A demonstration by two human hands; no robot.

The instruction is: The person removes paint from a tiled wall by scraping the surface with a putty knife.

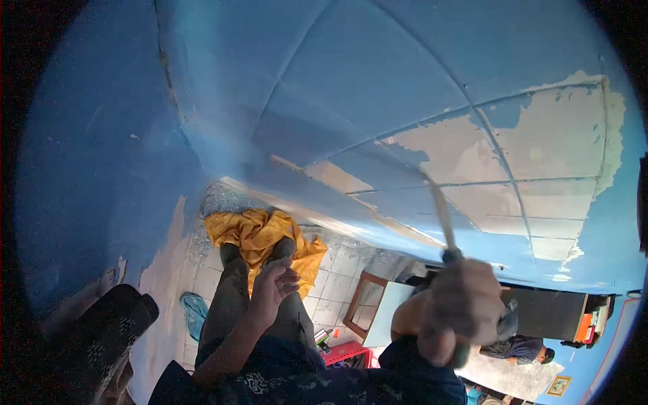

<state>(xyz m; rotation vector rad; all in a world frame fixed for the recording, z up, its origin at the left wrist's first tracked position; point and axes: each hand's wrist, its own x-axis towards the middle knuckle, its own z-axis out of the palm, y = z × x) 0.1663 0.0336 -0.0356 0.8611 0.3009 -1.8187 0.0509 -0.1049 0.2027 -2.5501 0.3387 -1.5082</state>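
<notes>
My right hand (466,307) is raised at the right, blurred by motion and closed around the dark handle of a scraper-like tool (442,209). Its narrow metal blade points up toward the blue wall (391,81); whether the tip touches the wall I cannot tell. Around the blade, the paint is gone in pale bare patches (459,145), crossed by raised ridges. My left hand (271,289) hangs in front of my legs, its fingers loosely bent and apart, with nothing seen in them.
A crumpled orange-yellow cloth (253,229) lies under my feet on dusty tiles. Nearby are a blue plastic bag (193,312), a red crate (347,354) and a table (390,310). Dark patterned cloth (101,337) is at left. Another person (516,349) is at lower right.
</notes>
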